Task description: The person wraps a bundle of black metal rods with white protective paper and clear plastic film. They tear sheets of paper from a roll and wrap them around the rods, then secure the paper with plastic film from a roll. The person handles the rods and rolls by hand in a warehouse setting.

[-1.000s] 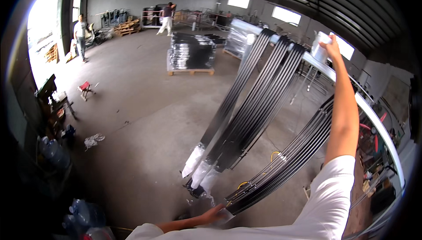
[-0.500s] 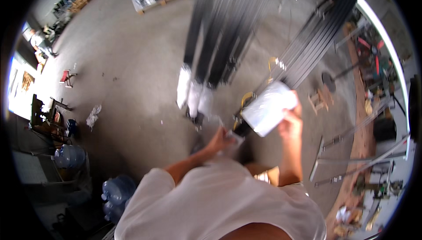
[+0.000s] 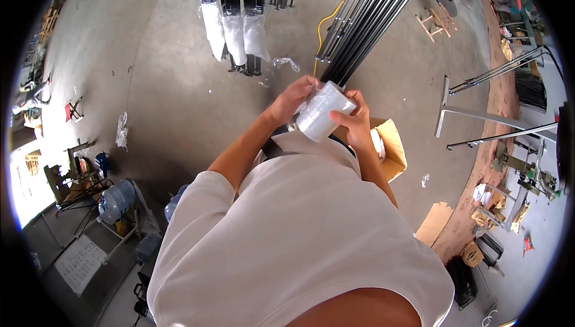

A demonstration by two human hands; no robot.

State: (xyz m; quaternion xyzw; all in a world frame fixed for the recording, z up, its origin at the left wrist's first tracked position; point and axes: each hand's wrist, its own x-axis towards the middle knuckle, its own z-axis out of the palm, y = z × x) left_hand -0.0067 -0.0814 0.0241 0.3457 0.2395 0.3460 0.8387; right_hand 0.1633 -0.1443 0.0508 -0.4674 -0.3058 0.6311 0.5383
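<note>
1. You wear a loose, plain white shirt (image 3: 293, 207) with soft creases across its front.
2. Its left sleeve (image 3: 206, 198) is short, with a narrow hem.
3. A wide, rounded neckline (image 3: 353, 284) shows a stitched seam.
4. Your left hand (image 3: 293, 99) and right hand (image 3: 356, 122) are bare.

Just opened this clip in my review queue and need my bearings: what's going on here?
A person in a white shirt grips a roll of clear film in the right hand; the left hand, slightly blurred, is beside it. The roll is at the near end of a bundle of black tubes. To the left, three black bundles have plastic-wrapped ends.
</note>
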